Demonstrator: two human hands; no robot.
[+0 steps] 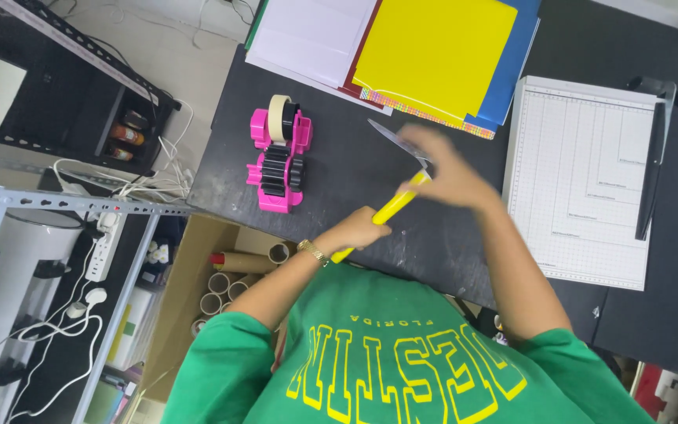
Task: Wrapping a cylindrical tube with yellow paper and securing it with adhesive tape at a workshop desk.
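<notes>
My left hand (pixel 357 229), with a gold watch on the wrist, is shut around the lower end of a yellow-handled tool (pixel 392 207) over the black table (pixel 355 169). A grey pointed metal blade (pixel 392 135) sticks out from the handle's far end. My right hand (pixel 450 169) is motion-blurred and lies over the spot where handle and blade meet, fingers curled on it. My green shirt fills the bottom of the view.
A pink tape dispenser (pixel 280 161) stands left of the hands. Stacked coloured sheets (pixel 433 55), yellow on top, lie at the far edge. A white gridded paper trimmer (pixel 582 180) sits to the right. A cardboard box of tubes (pixel 229 275) and a power strip (pixel 103 245) are down left.
</notes>
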